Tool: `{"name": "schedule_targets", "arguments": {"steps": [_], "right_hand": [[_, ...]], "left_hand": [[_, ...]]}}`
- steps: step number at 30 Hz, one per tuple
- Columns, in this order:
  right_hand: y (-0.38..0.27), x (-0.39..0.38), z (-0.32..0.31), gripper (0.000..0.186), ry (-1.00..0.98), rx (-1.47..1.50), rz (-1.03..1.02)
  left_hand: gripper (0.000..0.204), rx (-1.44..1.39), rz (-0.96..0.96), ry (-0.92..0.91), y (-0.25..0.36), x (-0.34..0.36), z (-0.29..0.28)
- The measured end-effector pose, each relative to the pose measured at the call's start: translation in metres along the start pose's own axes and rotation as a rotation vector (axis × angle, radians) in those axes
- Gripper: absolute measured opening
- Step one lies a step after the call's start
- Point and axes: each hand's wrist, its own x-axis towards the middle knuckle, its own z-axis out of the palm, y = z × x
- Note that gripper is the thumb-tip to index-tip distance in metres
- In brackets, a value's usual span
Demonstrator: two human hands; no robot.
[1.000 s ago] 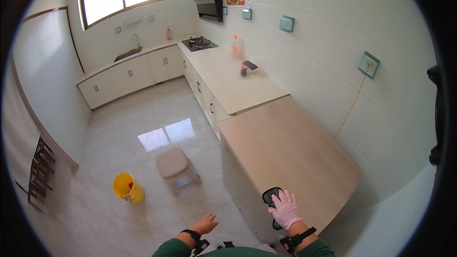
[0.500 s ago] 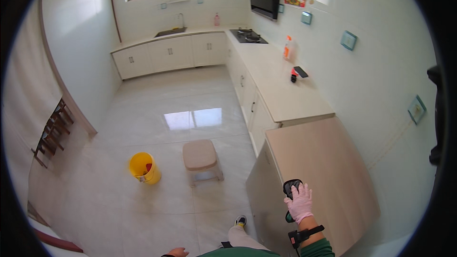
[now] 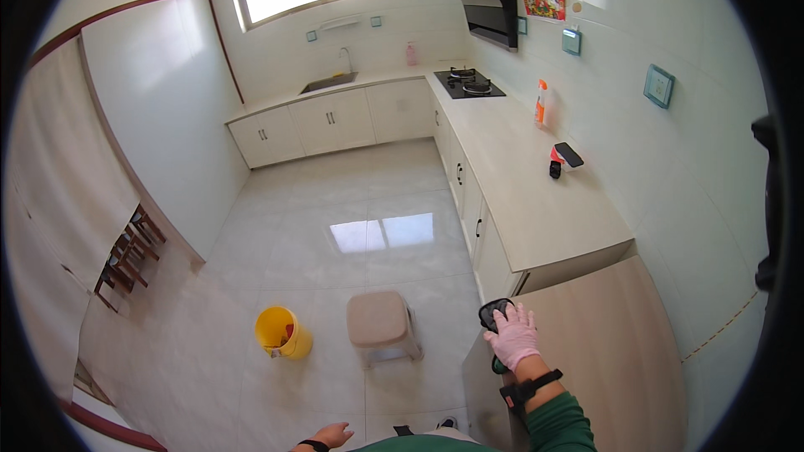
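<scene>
My right hand [image 3: 512, 331], in a pink glove, lies over a black object with a green part [image 3: 497, 311] at the left edge of a wood-look cabinet top [image 3: 611, 343]. Its fingers spread across the black part, and the palm hides much of it, so its kind is unclear. A black strap with a small device [image 3: 519, 392] goes round the right wrist. My left hand [image 3: 333, 434] is bare and hangs low at the bottom of the view, holding nothing, its fingers loosely extended.
A beige stool [image 3: 381, 318] and a yellow bucket [image 3: 285, 351] with something red inside stand on the tiled floor, left of the cabinet. The pale counter [image 3: 536, 201] carries an orange spray bottle [image 3: 541, 105], a dark phone-like slab [image 3: 569, 154] and a black gas hob [image 3: 471, 84].
My right hand and the black object have shifted toward the cabinet top's far left corner. My left hand shows more. The view has tilted up, so the room sits lower in the picture.
</scene>
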Motion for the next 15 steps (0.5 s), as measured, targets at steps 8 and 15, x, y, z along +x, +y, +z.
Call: {"name": "schedule_targets", "arguments": {"steps": [8, 15], "right_hand": [[-0.006, 0.045, 0.002, 0.063, 0.003, -0.045, 0.096], [0.021, -0.033, 0.003, 0.060, 0.187, 0.012, 0.386]], "left_hand": [[0.059, 0.114, 0.227, -0.142, 0.072, 0.076, -0.057], [0.059, 0.395, 0.460, -0.148, 0.022, 0.206, -0.076]]}}
